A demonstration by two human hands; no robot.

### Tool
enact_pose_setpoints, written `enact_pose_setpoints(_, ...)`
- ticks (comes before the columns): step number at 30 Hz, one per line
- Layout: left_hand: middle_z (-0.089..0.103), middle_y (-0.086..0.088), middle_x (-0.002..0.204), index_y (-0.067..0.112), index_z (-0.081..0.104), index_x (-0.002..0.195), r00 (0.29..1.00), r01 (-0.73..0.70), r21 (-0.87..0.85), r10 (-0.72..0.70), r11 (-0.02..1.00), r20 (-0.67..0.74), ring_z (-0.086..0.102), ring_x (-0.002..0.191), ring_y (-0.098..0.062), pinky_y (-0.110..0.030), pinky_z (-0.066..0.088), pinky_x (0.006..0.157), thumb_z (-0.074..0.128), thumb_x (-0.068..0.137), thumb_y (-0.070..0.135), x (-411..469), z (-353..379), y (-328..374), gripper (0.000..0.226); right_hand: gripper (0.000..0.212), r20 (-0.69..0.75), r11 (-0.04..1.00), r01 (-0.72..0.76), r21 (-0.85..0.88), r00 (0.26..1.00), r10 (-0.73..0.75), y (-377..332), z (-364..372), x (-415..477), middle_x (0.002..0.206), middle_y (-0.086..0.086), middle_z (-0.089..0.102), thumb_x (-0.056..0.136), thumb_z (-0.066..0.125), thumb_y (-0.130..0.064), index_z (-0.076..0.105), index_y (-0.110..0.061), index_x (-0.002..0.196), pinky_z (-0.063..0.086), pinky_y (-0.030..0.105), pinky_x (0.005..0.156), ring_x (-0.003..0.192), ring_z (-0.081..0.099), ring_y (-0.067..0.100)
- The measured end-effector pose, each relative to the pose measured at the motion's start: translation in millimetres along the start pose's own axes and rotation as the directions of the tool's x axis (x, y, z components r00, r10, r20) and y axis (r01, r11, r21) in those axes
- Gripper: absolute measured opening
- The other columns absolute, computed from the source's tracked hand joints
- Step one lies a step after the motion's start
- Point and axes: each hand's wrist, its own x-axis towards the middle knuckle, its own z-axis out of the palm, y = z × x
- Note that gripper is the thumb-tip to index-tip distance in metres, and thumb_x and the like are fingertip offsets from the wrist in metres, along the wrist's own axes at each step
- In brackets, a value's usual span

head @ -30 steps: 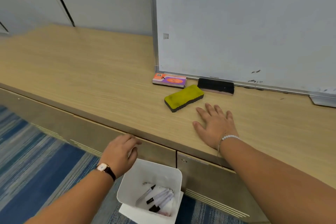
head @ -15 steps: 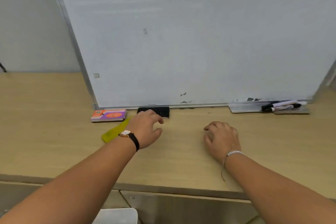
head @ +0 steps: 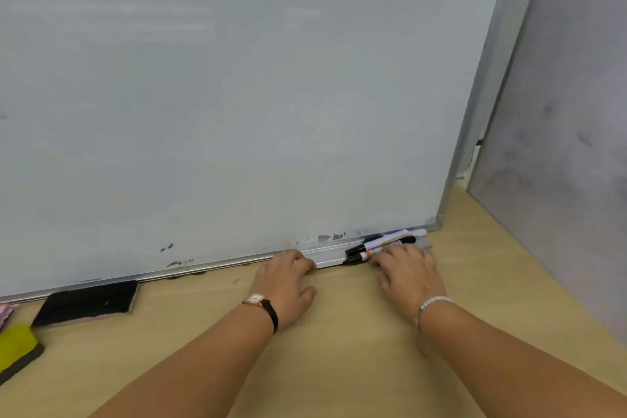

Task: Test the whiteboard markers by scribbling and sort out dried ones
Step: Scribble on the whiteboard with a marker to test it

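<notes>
Along the lower right edge of the whiteboard [head: 237, 112], a small bunch of whiteboard markers [head: 383, 243] lay side by side on the metal tray [head: 325, 256], their black caps pointing left and their pale barrels running toward the board's corner. The board itself stood on the wooden counter [head: 339, 366] and bore only a few dark smudges near its bottom frame.

The right hand [head: 407, 273] lay palm down just in front of the tray, its grip apart: the fingers were spread and fairly straight, and their tips touched the nearest marker without closing round it. A beaded bracelet [head: 434, 301] sat on that wrist.

The left hand [head: 288, 285] rested on the counter near the tray's left end, its fingers bent and their tips against the tray's edge. Whether its grip pinched that edge or merely leaned on it could not be told. A wristwatch [head: 258, 300] with a black strap circled that wrist.

Further left, a black eraser [head: 88, 303] lay against the board's bottom frame, and a yellow eraser [head: 17, 348] lay near it at the view's edge. A grey wall panel [head: 559, 146] stood to the right of the board.
</notes>
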Motion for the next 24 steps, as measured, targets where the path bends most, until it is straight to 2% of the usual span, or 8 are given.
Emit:
enact_pose_setpoints(3,0.043,0.008,0.135,0.035,0.049,0.127,0.998,0.049,0.059,-0.046,0.997,-0.051,0.04,0.126,-0.018,-0.036,0.03,0.104,0.046,0.083,0.053,0.0,22.2,-2.4,0.048,0.03,-0.053,0.991,0.135,-0.026,0.989,-0.136,8.4,13.2,15.8,0.095,-0.012,0.066,0.066,0.079,-0.034,0.07,-0.033,0.095,0.048,0.037,0.074,0.088,0.061,0.018)
enact_pose_setpoints(6,0.049,0.004,0.13,0.033,0.051,0.121,0.98,0.119,0.067,-0.106,0.991,-0.167,0.041,0.121,-0.021,-0.044,0.039,0.099,0.046,0.074,0.057,-7.0,30.9,-6.9,0.053,0.04,-0.152,0.97,0.243,-0.024,0.958,-0.244,9.9,27.0,26.4,0.084,-0.011,0.066,0.05,0.088,-0.034,0.072,-0.031,0.086,0.051,0.034,0.063,0.076,0.064,0.016)
enact_pose_setpoints(13,0.053,0.002,0.127,0.033,0.051,0.12,0.977,0.126,0.152,-0.095,0.98,-0.193,0.04,0.119,-0.02,-0.041,0.023,0.101,0.05,0.069,0.057,-6.8,30.0,-5.0,0.056,0.029,-0.266,0.92,0.388,-0.05,0.883,-0.386,7.8,45.4,43.4,0.08,-0.008,0.064,0.056,0.086,-0.028,0.067,-0.025,0.078,0.041,0.032,0.071,0.074,0.06,0.017)
enact_pose_setpoints(16,0.053,0.003,0.126,0.033,0.053,0.118,0.973,0.131,0.16,-0.096,0.978,-0.208,0.04,0.119,-0.019,-0.041,0.023,0.101,0.051,0.068,0.058,-6.7,32.1,-6.1,0.055,0.012,-0.375,0.897,0.442,0.001,0.832,-0.409,3.3,34.3,43.5,0.078,-0.007,0.065,0.072,0.068,-0.027,0.065,-0.022,0.083,0.039,0.029,0.075,0.074,0.062,0.017)
enact_pose_setpoints(19,0.051,0.004,0.127,0.033,0.052,0.118,0.968,0.152,0.175,-0.11,0.973,-0.228,0.041,0.119,-0.019,-0.043,0.022,0.102,0.051,0.067,0.06,-6.5,33.0,-6.4,0.058,0.019,-0.462,0.869,0.409,0.279,0.85,-0.252,-8.4,3.2,46.5,0.076,-0.003,0.064,0.077,0.067,-0.015,0.06,-0.019,0.095,0.045,0.028,0.07,0.07,0.062,0.019)
enact_pose_setpoints(21,0.047,0.004,0.129,0.032,0.051,0.12,0.965,0.166,0.182,-0.121,0.969,-0.234,0.04,0.12,-0.02,-0.044,0.021,0.103,0.05,0.068,0.061,-6.9,32.9,-5.6,0.059,0.022,-0.48,0.769,0.349,0.535,0.875,-0.063,-15.4,-24.9,51.2,0.077,-0.001,0.063,0.086,0.06,-0.013,0.053,-0.024,0.103,0.046,0.023,0.062,0.066,0.06,0.016)
enact_pose_setpoints(23,0.043,0.004,0.131,0.031,0.049,0.122,0.963,0.161,0.205,-0.108,0.965,-0.248,0.038,0.124,-0.02,-0.045,0.016,0.106,0.047,0.072,0.061,-9.6,30.8,-8.8,0.058,0.023,-0.4,0.549,0.25,0.797,0.901,0.171,-22.8,-52.6,55.5,0.076,0.0,0.063,0.094,0.051,-0.008,0.054,-0.031,0.094,0.046,0.019,0.06,0.064,0.058,0.01)
enact_pose_setpoints(24,0.042,0.004,0.133,0.031,0.047,0.123,0.962,0.151,0.229,-0.09,0.962,-0.257,0.036,0.128,-0.02,-0.046,0.012,0.109,0.046,0.074,0.06,-11.3,28.6,-12.9,0.057,0.028,-0.274,0.321,0.184,0.929,0.924,0.265,-25.8,-63.4,57.7,0.077,0.002,0.063,0.096,0.046,-0.003,0.058,-0.027,0.09,0.048,0.02,0.063,0.065,0.058,0.009)
